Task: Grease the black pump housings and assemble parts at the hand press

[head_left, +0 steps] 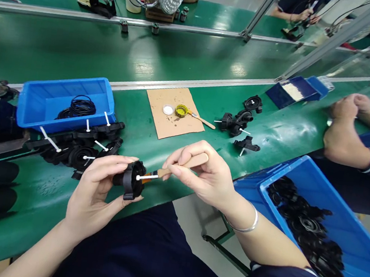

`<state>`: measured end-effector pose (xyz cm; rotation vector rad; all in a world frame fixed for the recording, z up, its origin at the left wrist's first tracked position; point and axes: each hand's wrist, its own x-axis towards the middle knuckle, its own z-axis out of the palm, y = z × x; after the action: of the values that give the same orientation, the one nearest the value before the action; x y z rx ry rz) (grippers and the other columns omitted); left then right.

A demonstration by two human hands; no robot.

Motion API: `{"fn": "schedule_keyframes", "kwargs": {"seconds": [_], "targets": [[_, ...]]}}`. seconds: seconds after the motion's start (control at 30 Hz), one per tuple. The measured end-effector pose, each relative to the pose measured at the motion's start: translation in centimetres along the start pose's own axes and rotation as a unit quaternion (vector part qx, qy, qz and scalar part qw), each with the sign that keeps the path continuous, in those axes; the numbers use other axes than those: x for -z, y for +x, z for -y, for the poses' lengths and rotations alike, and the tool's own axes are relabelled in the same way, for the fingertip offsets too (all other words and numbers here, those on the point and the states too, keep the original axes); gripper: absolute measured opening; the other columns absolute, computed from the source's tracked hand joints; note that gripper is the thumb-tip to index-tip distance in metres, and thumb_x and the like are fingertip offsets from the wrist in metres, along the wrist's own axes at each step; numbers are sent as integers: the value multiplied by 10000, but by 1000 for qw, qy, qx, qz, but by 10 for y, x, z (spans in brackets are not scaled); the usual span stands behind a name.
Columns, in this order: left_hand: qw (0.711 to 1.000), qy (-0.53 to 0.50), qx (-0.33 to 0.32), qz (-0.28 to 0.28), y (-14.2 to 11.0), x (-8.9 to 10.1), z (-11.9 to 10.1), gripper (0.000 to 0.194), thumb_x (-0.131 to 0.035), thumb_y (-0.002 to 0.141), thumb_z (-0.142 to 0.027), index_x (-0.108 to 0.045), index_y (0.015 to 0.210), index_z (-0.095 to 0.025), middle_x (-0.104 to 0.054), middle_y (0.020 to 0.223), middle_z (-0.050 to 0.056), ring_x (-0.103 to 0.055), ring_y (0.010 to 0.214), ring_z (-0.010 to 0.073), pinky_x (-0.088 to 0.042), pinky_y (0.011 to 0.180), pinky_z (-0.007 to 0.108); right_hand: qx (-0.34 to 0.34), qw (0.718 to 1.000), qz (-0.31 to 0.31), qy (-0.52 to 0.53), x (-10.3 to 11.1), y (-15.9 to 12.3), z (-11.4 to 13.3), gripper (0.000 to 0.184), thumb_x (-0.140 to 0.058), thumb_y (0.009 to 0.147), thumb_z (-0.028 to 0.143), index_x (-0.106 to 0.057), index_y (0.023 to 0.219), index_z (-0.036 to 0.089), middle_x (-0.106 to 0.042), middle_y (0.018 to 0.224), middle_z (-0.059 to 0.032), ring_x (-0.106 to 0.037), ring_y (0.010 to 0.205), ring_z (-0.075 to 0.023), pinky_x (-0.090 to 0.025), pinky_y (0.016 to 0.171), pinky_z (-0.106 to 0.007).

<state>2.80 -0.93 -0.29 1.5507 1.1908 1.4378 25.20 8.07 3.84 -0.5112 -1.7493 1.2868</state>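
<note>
Nearer the wearer than the cardboard sheet, the left grip pinches 1 black housing between thumb and fingers; the right grip pinches 1 brush, bristles at the housing's open face.

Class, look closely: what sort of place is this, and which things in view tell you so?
Probably a factory assembly workshop: a long, glossy green workbench, a rectangular blue plastic bin holding many black moulded parts, and another person's navy-sleeved arm at the bench.
</note>
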Motion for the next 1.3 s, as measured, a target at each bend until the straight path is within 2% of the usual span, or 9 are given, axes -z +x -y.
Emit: {"fn": "schedule_keyframes", "kwargs": {"seconds": [0.1,0.2,0.4,0.57,0.73,0.9,1.1,1.2,1.3], "targets": [[999,42,-27,3,-1,3,2,763,-846,669,-15,-568,1297,-348,-572,1293,54,-623,1207,284,-558,1024,484,59,996,-40,-45,-2,0,-3,200,-683,881,77,-526,874,202,-628,858,16,-746,875,-151,-630,743,-290],[991,104,-79,2,1,6,2,826,-854,653,-12,-557,1341,-357,-591,1286,49,-635,1199,281,-544,1035,475,76,993,-36,-82,-2,0,-3,197,-698,872,85,-555,925,209,-654,868,8,-746,892,-158,-630,761,-303],[971,181,-154,16,7,11,1,754,-835,690,-31,-580,1320,-358,-639,1218,25,-663,1168,230,-541,1052,403,10,998,10,-55,-1,-4,2,182,-699,885,129,-529,897,192,-704,898,-32,-731,807,-133,-622,746,-294],[964,196,-181,17,4,12,4,672,-786,720,1,-605,1269,-341,-686,1181,30,-684,1144,252,-571,1018,444,-66,994,30,85,-2,-3,5,172,-678,903,137,-511,918,175,-683,887,-20,-746,771,-133,-639,704,-280],[963,205,-173,-19,3,8,-2,502,-798,698,-5,-696,1067,-329,-728,1060,9,-721,1053,261,-637,892,442,-138,974,16,181,-5,0,5,207,-673,920,216,-470,909,176,-690,833,-8,-759,736,-153,-658,657,-284],[973,165,-152,-59,3,4,-8,455,-855,662,-51,-739,990,-344,-732,1007,-5,-724,999,258,-626,893,462,-97,987,-52,119,-8,-1,4,206,-717,887,210,-516,900,168,-697,889,-20,-755,746,-138,-658,690,-266],[961,191,-198,-16,1,9,5,657,-771,687,51,-659,1183,-365,-679,1133,15,-677,1117,255,-588,943,437,-118,979,-28,163,-7,0,1,199,-699,901,204,-504,896,166,-695,820,-5,-754,703,-151,-663,654,-293],[961,234,-146,2,3,6,14,718,-803,722,-61,-545,1330,-341,-622,1220,66,-627,1161,271,-546,983,452,-110,978,-90,151,-2,-1,-5,195,-684,914,212,-497,875,173,-703,837,-3,-754,710,-152,-665,653,-304],[959,270,-81,15,15,-8,20,630,-760,802,-188,-491,1366,-271,-547,1244,123,-572,1170,280,-533,967,443,-99,973,-181,101,12,-1,-12,162,-676,925,238,-524,922,182,-712,875,-3,-750,716,-145,-663,680,-307]]}}
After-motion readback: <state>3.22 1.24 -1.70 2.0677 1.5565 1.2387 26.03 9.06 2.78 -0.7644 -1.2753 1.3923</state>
